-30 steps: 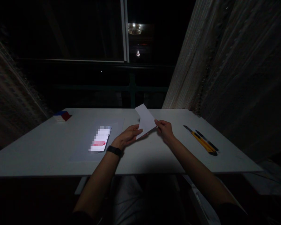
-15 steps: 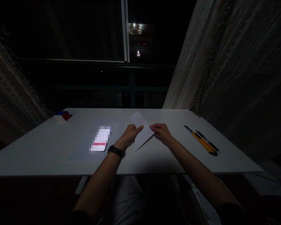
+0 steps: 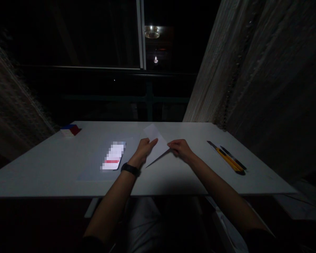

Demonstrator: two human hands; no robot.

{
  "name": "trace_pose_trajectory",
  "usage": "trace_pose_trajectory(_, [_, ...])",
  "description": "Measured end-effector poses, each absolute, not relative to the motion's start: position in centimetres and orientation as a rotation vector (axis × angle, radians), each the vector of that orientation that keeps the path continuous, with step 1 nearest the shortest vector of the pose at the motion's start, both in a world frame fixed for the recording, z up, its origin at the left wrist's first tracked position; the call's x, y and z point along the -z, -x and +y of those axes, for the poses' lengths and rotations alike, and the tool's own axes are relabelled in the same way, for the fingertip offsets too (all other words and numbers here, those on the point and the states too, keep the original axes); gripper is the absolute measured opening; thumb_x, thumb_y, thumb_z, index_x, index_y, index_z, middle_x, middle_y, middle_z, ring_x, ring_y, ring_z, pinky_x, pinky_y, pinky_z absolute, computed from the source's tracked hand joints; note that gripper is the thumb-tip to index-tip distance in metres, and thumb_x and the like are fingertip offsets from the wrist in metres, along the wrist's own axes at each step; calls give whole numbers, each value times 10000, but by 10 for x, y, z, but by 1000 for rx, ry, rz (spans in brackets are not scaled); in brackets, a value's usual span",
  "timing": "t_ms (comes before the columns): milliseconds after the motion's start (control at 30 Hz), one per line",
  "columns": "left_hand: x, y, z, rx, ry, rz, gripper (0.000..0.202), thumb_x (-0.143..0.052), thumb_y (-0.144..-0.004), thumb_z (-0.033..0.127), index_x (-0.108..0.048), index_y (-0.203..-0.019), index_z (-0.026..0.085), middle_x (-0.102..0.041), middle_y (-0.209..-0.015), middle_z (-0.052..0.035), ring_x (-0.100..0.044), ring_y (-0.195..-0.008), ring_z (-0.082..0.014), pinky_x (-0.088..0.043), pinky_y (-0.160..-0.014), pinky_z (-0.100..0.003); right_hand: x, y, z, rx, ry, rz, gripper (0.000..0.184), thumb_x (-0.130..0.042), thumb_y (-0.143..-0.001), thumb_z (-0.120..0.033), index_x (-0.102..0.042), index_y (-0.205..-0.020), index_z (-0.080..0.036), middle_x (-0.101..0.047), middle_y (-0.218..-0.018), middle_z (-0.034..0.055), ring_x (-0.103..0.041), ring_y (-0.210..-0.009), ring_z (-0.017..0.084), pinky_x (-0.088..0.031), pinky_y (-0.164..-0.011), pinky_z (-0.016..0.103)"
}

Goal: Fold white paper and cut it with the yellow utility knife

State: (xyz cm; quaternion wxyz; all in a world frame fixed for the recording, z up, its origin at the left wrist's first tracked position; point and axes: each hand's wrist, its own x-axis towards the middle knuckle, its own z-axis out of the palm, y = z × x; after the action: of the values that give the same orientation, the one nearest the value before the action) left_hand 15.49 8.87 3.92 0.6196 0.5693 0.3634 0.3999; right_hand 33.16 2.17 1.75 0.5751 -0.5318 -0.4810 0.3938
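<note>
A small sheet of white paper is held above the table, its near lower corner narrowing to a point. My left hand grips its left side, thumb lying on top and the other fingers mostly hidden beneath. At the right corner, my right hand pinches the paper between thumb and forefinger. Whether the sheet has a fold is hard to tell in the dim light. A dark watch band circles my left wrist.
A lit phone, its screen blurred, lies on a larger paper sheet on the white table. A yellow utility knife and a black pen lie at right. A multicoloured block sits at the far left corner.
The paper has shifted slightly left and tilted, its lower corner swinging left. My left hand has moved a little left with it; my right hand keeps its pinch, almost in place.
</note>
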Motion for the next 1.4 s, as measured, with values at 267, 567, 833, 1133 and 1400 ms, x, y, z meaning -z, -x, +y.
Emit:
trace_pose_trajectory(267, [-39,-154,90,-917,-1306,830,377,-768,-572,432,-633,-705,106,-659,-622,-54,-595,-562,-165,-444,-507,-248,-22,-333,20,-1014,1294,-1129,230,-692,-606,-325,-677,-657,-102,-549,-370,0,-397,-273,80,-211,-299,204])
trace_pose_trajectory(567, [-35,-153,96,-939,-1340,852,367,-751,-576,432,-626,-692,107,-664,-664,-60,-594,-587,-169,-447,-541,-262,-23,-335,19,-1028,1294,-1166,235,-688,-606,-314,-681,-646,-83,-707,-634,115,-434,-294,64,-219,-287,196])
trace_pose_trajectory(833, [-33,-152,98,-951,-1341,895,379,-739,-600,439,-634,-741,104,-661,-668,-65,-597,-599,-176,-448,-539,-266,-23,-346,22,-996,1346,-1084,178,-689,-574,-261,-671,-617,-89,-696,-603,104,-451,-297,75,-227,-294,202])
trace_pose_trajectory(1133, [-25,-157,92,-630,-1530,753,429,-755,-598,472,-650,-784,100,-687,-778,-86,-613,-676,-183,-468,-599,-271,-18,-329,24,-994,1336,-1080,296,-794,-503,-375,-629,-546,-134,-551,-413,-6,-471,-377,83,-316,-369,201])
trace_pose_trajectory(1400, [-30,-156,87,-547,-1616,783,380,-829,-502,322,-655,-765,110,-682,-771,-64,-612,-699,-189,-471,-640,-282,-16,-330,23,-1019,1295,-1045,312,-831,-418,-319,-604,-523,-132,-575,-439,-9,-494,-404,88,-367,-419,217])
